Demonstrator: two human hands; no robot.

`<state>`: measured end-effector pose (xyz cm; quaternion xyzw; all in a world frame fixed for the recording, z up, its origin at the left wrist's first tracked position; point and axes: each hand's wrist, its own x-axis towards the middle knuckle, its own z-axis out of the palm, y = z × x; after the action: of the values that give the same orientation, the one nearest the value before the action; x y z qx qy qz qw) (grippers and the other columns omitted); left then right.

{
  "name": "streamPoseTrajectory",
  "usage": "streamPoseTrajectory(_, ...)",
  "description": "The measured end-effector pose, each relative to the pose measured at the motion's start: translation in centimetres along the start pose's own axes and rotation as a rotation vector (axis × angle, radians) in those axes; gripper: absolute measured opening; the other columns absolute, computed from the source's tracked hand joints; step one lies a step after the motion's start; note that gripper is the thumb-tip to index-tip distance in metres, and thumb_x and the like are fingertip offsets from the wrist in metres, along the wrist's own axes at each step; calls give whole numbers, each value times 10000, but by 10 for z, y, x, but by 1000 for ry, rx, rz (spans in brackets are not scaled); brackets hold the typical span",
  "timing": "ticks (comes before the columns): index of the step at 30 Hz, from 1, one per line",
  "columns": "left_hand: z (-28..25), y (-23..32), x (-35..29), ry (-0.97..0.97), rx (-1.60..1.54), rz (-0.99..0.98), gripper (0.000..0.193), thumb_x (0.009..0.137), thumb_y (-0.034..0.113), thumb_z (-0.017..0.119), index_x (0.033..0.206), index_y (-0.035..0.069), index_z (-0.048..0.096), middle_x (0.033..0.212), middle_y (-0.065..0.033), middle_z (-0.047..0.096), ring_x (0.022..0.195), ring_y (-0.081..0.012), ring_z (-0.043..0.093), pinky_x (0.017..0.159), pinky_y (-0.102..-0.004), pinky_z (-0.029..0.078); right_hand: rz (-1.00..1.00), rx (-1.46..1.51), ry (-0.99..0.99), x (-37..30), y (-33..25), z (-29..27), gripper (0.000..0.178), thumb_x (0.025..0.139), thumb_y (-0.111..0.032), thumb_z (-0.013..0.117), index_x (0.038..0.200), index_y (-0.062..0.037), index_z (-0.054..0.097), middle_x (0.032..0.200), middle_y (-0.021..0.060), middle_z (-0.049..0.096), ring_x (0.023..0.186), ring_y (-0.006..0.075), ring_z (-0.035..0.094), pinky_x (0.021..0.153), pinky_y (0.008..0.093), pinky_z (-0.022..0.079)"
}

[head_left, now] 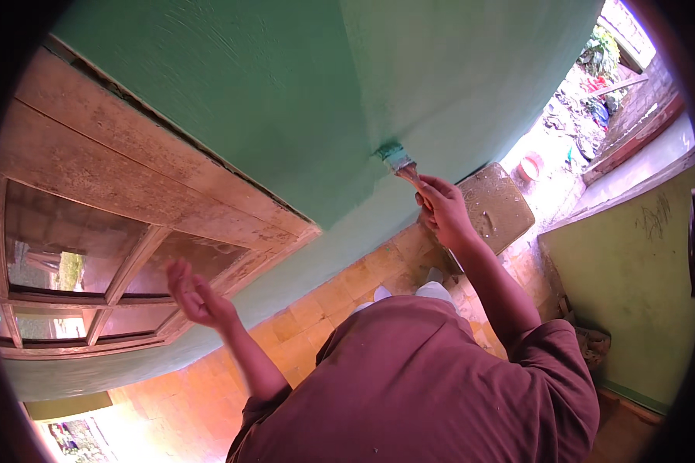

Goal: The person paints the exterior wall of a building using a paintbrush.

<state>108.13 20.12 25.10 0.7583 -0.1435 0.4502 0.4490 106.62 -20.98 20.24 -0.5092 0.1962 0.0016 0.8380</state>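
Observation:
My right hand (444, 210) is closed around the wooden handle of a paintbrush (409, 171). Teal-green paint coats the bristles, and their tips meet the green wall (301, 100) in front of me. Darker green covers the wall left of the brush; a paler green shows to its right and along the bottom. Raised in the air by the wooden window frame (154, 204), my left hand (197, 297) holds nothing, its fingers apart and loosely bent.
A brown, paint-spotted stool or box (496, 207) stands beyond my right hand. Past it, a bright doorway shows a reddish bucket (530, 166) and scattered clutter. A green panel (625, 285) rises at right, above a basket-like container (593, 347). Orange tiles (309, 312) cover the floor.

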Motion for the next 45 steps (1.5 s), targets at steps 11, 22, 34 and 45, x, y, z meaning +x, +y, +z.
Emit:
streamPoseTrajectory(11, 20, 6, 22, -9, 418, 66, 584, 918, 223, 602, 1430, 65, 369, 1545, -225, 157, 1420, -382, 198, 1116, -499, 226, -435, 68, -158, 7, -24, 14, 309, 955, -190, 575, 1217, -28, 541, 710, -1, 517, 464, 23, 375, 393, 184, 269)
streamPoseTrajectory(22, 25, 1, 19, -117, 421, -26, 721, 921, 278, 603, 1506, 124, 211, 1571, -199, -40, 1455, -353, 30, 1141, -487, 178, 63, -226, 126, 43, 141, -51, 307, 930, -235, 606, 1128, -2, 586, 637, -1, 519, 449, 63, 430, 399, 218, 324)
streamPoseTrajectory(34, 29, -1, 18, -119, 416, -70, 751, 912, 308, 611, 1509, 127, 193, 1573, -179, -57, 1456, -342, 17, 1143, -503, 183, 40, -255, 165, 43, 113, -35, 291, 930, -223, 593, 1100, 12, 607, 633, 0, 516, 462, 63, 426, 398, 236, 315)
streamPoseTrajectory(45, 29, -3, 18, -128, 483, -22, 745, 914, 319, 610, 1509, 143, 197, 1576, -165, -53, 1455, -335, 54, 1129, -506, 237, 78, -440, 237, 55, 160, -61, 283, 930, -206, 601, 1091, 26, 611, 624, 0, 523, 467, 63, 442, 425, 227, 333)
